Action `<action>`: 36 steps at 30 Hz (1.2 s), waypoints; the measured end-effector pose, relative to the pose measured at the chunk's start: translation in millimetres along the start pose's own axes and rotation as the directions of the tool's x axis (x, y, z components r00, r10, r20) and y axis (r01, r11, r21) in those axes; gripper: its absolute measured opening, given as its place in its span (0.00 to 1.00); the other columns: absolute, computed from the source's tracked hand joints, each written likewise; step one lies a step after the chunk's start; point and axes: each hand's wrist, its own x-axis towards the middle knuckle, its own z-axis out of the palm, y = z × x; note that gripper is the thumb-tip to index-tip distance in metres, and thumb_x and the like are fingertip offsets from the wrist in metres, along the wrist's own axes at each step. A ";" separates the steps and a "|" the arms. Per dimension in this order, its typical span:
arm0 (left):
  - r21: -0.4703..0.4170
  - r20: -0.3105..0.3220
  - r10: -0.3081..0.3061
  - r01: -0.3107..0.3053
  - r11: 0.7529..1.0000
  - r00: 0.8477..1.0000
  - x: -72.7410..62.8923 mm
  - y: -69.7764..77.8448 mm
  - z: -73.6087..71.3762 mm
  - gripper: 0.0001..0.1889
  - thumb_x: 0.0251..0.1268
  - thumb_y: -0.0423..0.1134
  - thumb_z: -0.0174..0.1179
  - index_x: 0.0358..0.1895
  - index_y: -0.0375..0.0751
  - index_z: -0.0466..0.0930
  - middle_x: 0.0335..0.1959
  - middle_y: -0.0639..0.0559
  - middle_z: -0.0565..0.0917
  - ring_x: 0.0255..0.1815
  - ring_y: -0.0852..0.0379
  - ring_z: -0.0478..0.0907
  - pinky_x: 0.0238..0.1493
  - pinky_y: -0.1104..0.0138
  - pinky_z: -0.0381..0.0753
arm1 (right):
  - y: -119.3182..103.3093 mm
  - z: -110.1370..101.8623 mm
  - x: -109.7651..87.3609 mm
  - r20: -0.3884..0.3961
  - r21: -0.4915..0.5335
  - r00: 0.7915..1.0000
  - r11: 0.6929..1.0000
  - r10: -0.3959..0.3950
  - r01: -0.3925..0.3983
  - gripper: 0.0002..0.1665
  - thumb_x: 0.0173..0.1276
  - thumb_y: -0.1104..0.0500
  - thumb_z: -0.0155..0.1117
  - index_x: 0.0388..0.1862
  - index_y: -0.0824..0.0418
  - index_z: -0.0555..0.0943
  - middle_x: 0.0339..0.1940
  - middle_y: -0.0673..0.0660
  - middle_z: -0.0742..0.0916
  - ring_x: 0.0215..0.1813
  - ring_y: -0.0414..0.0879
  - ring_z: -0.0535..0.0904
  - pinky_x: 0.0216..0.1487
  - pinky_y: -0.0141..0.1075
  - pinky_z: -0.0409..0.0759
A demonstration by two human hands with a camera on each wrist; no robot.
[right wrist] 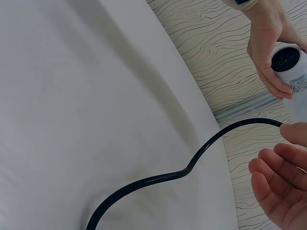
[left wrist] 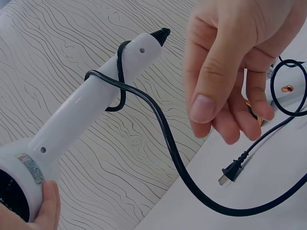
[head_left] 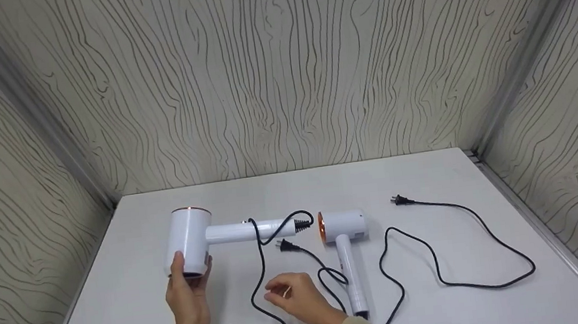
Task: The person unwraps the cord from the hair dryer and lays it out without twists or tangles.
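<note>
My left hand [head_left: 190,301] grips a white hair dryer [head_left: 187,240] by the rear end of its barrel, thumb on one side and fingers on the other. The dryer's handle [left wrist: 96,91] points right, and its black cord [left wrist: 168,139] loops around that handle near the end. Close to the hanging part of the cord is my right hand [head_left: 303,297], its fingers loosely bent with nothing between them. In the right wrist view the cord [right wrist: 192,160] runs up to the thumb of the right hand [right wrist: 288,187] and passes out of sight there.
A second white hair dryer [head_left: 347,225] with an orange-rimmed front lies on the table [head_left: 437,243], handle towards me. Its cord seems to wind off right to a two-pin plug [head_left: 403,200]. Another plug [head_left: 288,245] lies between the dryers. Wood-patterned panels [head_left: 280,77] surround the table.
</note>
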 end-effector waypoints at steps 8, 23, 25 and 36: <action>0.020 -0.014 -0.003 0.004 1.000 1.000 1.3 -0.1 1.0 0.41 0.68 0.63 0.48 0.75 0.45 0.47 0.57 0.60 0.65 0.58 0.62 0.72 0.61 0.70 0.80 | -2.6 3.1 2.8 -0.028 -0.010 0.999 1.000 -0.025 0.024 0.12 0.63 0.57 0.67 0.41 0.65 0.85 0.36 0.59 0.90 0.36 0.34 0.83 0.36 0.21 0.81; 0.022 -0.005 -0.014 0.014 1.000 1.000 -0.4 -4.5 4.2 0.41 0.68 0.63 0.48 0.76 0.46 0.45 0.58 0.59 0.64 0.64 0.58 0.69 0.63 0.68 0.79 | -3.5 9.9 5.9 -0.064 0.036 0.998 0.999 -0.018 0.020 0.11 0.63 0.57 0.68 0.37 0.65 0.84 0.34 0.61 0.89 0.34 0.31 0.81 0.34 0.21 0.80; 0.026 0.005 -0.005 0.005 1.000 1.000 -1.2 -4.6 3.5 0.40 0.68 0.63 0.47 0.75 0.46 0.46 0.58 0.58 0.64 0.61 0.59 0.70 0.62 0.69 0.80 | -3.6 11.5 5.9 -0.068 0.038 0.997 0.999 -0.020 0.022 0.11 0.63 0.57 0.67 0.36 0.65 0.85 0.33 0.61 0.89 0.34 0.31 0.81 0.34 0.21 0.80; 0.035 0.030 0.001 -0.002 0.999 1.000 -1.7 -5.2 3.8 0.40 0.69 0.63 0.46 0.75 0.46 0.46 0.59 0.58 0.63 0.61 0.60 0.69 0.63 0.68 0.79 | -3.3 20.3 8.7 -0.127 0.180 0.991 0.984 0.037 -0.014 0.09 0.65 0.60 0.65 0.34 0.66 0.84 0.32 0.64 0.89 0.30 0.32 0.82 0.33 0.22 0.82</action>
